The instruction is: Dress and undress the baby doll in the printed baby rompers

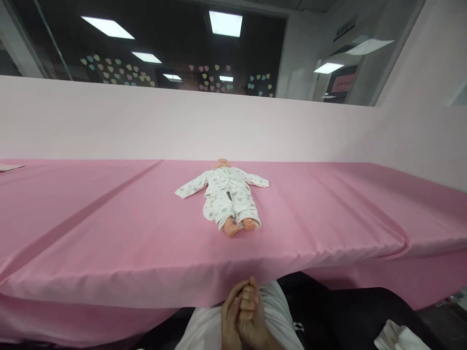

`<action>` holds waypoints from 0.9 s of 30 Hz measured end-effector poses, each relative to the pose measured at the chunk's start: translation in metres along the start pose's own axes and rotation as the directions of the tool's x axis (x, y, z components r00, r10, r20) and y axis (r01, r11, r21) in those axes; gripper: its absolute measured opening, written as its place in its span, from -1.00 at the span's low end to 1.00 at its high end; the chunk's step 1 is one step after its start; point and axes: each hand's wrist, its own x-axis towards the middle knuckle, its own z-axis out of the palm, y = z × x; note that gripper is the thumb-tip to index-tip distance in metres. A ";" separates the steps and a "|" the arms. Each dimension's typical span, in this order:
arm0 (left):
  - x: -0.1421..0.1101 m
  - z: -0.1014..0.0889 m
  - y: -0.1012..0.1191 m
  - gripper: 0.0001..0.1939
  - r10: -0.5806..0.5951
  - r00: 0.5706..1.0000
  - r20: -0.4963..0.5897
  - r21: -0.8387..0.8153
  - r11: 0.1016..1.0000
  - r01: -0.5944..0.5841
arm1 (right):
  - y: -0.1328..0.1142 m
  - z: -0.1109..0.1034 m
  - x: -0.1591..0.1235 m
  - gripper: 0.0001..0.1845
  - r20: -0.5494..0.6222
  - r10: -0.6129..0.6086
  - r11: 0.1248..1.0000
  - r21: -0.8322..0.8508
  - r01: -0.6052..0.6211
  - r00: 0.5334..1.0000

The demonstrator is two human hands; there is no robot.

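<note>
My left hand point(230, 313) and my right hand point(251, 311) are clasped together above my lap, just in front of the table's near edge. The right hand's fingers are curled in. Bent fingers of the left hand press against them, and no object shows between the two. Beyond the hands, a baby doll point(231, 229) lies on its back on the pink cloth point(138, 233), feet towards me. It wears a white patterned top point(219, 180) and matching trousers point(219, 206). The sleeves spread out sideways; no doll hands show.
The pink cloth hangs over the table's front edge. A flat pale item point(10, 167) lies at the far left. Behind the table is a white wall point(182, 124) below a dark window point(175, 43). A whitish cloth point(399, 336) rests on something black at lower right.
</note>
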 end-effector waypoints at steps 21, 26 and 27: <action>0.003 -0.028 0.015 -0.92 0.360 0.714 0.600 0.436 0.601 -0.670 | 0.008 -0.071 0.002 -0.46 -0.137 0.471 0.775 -0.406 -0.484 0.871; 0.004 -0.031 0.018 -0.81 0.400 0.694 0.598 0.435 0.565 -0.701 | 0.010 -0.066 0.000 -0.48 -0.181 0.429 0.648 -0.621 -0.441 0.885; 0.004 -0.032 0.019 -0.78 0.410 0.692 0.594 0.426 0.570 -0.703 | 0.012 -0.065 0.000 -0.49 -0.180 0.434 0.589 -0.684 -0.429 0.883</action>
